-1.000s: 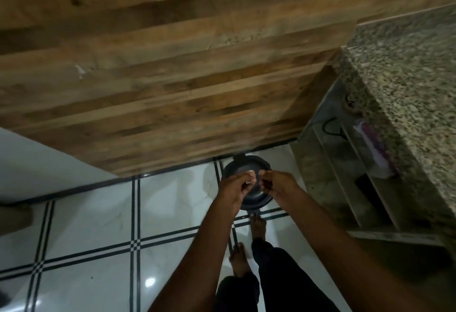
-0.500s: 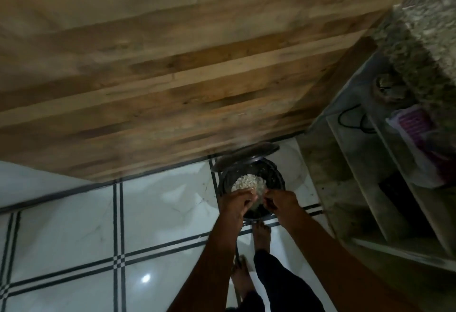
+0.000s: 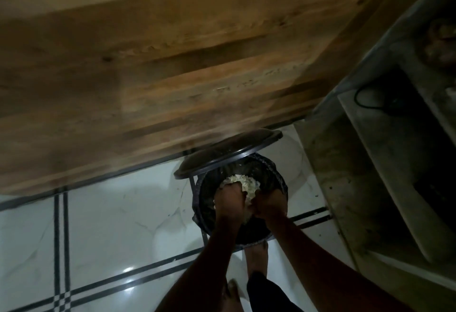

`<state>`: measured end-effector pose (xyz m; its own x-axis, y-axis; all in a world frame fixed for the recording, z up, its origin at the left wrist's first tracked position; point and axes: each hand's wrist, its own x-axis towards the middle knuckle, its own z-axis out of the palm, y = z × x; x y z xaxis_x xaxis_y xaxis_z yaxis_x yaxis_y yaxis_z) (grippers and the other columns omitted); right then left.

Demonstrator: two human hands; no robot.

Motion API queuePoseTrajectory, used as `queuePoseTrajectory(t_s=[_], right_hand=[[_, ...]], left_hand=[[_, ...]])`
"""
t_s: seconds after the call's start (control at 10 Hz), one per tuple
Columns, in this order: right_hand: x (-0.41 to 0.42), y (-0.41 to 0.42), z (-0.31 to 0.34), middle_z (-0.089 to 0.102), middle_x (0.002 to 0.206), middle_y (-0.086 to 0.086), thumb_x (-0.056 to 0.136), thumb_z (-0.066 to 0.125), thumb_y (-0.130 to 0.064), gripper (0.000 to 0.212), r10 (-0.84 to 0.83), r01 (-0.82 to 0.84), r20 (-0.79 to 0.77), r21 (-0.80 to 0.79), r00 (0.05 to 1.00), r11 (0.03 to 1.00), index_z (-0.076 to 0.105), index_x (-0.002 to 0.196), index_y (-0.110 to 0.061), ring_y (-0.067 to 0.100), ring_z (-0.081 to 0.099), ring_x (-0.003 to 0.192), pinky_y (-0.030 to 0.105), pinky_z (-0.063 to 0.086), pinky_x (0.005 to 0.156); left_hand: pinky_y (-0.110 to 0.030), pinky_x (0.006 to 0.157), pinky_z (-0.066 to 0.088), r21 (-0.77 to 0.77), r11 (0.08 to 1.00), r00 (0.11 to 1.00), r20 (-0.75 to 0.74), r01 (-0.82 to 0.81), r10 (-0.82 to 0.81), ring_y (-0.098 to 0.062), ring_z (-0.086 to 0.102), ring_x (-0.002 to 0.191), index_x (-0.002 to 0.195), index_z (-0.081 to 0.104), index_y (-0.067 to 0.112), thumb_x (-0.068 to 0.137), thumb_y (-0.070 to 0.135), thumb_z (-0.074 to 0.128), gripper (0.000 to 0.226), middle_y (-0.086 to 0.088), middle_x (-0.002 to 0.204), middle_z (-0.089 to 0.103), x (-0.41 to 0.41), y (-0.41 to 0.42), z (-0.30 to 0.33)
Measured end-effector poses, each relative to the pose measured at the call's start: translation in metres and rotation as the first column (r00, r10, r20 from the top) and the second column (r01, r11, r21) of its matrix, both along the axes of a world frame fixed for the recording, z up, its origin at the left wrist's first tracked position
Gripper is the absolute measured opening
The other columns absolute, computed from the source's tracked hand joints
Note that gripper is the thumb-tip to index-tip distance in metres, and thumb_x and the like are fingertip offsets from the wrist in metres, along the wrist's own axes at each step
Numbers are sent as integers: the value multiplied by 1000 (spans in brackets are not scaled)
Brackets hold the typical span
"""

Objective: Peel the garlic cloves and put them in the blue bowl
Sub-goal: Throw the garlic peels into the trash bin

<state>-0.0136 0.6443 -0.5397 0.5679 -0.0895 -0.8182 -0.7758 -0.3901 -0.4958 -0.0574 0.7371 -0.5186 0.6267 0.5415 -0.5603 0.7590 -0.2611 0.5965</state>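
No garlic clove or blue bowl in view; their whereabouts cannot be told. Both hands hang over a round black lined bin (image 3: pixel 276 183) on the white tiled floor (image 3: pixel 111 213), hinged black lid (image 3: pixel 227 153) tipped up. A pale heap of papery scraps (image 3: pixel 249 182) lies inside. Left hand (image 3: pixel 229 203) and right hand (image 3: pixel 270 204) are curled, knuckles close together; whether they pinch anything cannot be told. Judgement: peel disposal, so peeling looks late-stage or done. A wooden panel (image 3: pixel 172 77) stands behind the bin, grey stone shelving (image 3: pixel 370 176) on its right.

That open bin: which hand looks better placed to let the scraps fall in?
Probably left. The left hand sits nearer the middle of the bin; the right hand is nearer its rim.
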Motion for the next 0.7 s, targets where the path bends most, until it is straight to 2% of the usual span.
queuePoseTrajectory(t_s=[0.1,0.2,0.3,0.4,0.5,0.6,0.7], right_hand=[[8,10,-4,54,139,20,105,40,-22,40,143,-147,-67,-59,987,987,51,139,-2,30,55,126,29,45,94],[3,20,-4,58,132,22,105,40,-16,38,-104,123,-125,159,987,979,51,135,4,34,60,117,28,47,80],[-9,15,-5,60,128,19,106,39,-32,43,-52,95,-181,238,982,967,53,136,-4,34,60,112,38,48,93],[-2,15,0,52,135,10,106,31,-47,54,165,-145,-98,179,981,973,45,143,-10,33,52,120,41,41,101],[29,25,3,48,147,19,105,35,-44,55,148,-142,-15,201,989,969,46,144,-7,38,45,134,40,41,97],[38,29,21,51,144,19,106,38,-21,41,-55,68,-51,288,997,955,48,139,1,35,49,133,36,43,95],[7,15,24,48,147,20,103,41,-36,51,74,-62,-41,242,996,968,44,143,-4,38,44,136,34,43,94]], left_hand=[[-30,96,47,-49,990,974,-193,-133,122,-27,62,118,126,62,9,106,26,42,34,-11,127,65,9,-4,-5],[-15,74,51,-225,941,967,-91,-252,237,-24,65,105,131,58,-2,105,17,43,35,-20,133,61,2,-12,-43],[-27,69,50,-344,926,987,-84,-158,137,-18,62,91,125,63,8,102,27,52,32,-12,123,67,6,-19,-30],[-29,74,49,-252,966,991,107,-48,77,-13,64,97,118,68,19,100,33,55,26,1,108,71,2,-25,-23],[-19,79,51,-302,953,990,127,-20,62,-6,65,92,124,60,9,108,17,38,29,2,99,63,-15,-26,-22],[-18,83,49,-420,901,987,60,-109,148,-14,57,102,117,62,15,107,26,40,26,6,100,58,-14,-17,-7],[-27,91,46,-397,897,978,-7,-195,210,-17,57,101,89,63,29,101,37,53,17,6,93,61,41,-19,49]])
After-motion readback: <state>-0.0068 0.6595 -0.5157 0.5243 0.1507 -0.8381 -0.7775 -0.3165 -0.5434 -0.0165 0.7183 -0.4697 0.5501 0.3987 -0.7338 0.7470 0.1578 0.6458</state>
